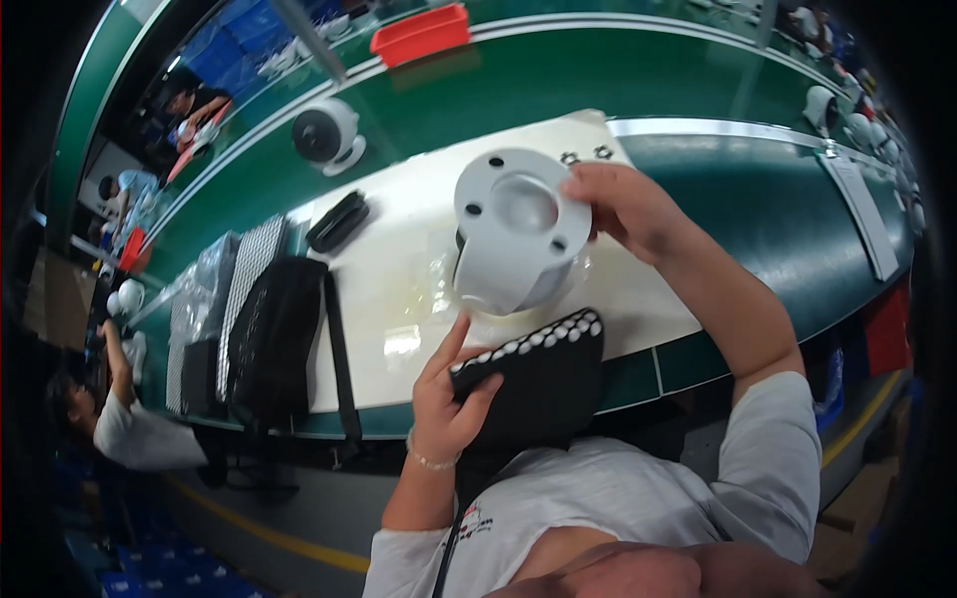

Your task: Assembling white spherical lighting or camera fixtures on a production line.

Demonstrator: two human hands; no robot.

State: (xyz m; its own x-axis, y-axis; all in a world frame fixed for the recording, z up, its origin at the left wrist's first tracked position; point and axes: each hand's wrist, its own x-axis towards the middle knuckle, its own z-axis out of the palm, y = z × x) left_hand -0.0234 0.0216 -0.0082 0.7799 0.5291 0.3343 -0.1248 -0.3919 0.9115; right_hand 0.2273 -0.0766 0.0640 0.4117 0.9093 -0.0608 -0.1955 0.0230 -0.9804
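My right hand (623, 207) pinches the rim of a white security camera (506, 261), its round base plate with dark holes turned up. The camera is tilted above the white work mat (399, 289). In my left hand (446, 411), between thumb and fingers, is a black sheet-like piece (543, 394) with a row of white round spots along its upper edge. My left index finger points up towards the camera's lower side; whether it touches I cannot tell. What the black piece is does not show.
A black pouch-like object (337, 221) lies on the mat's left part. Beside the mat are a black bag with a strap (274, 334) and clear plastic wrapping (206, 284). Behind stand another white camera (327, 135) and a red bin (421, 36). Co-workers sit at left.
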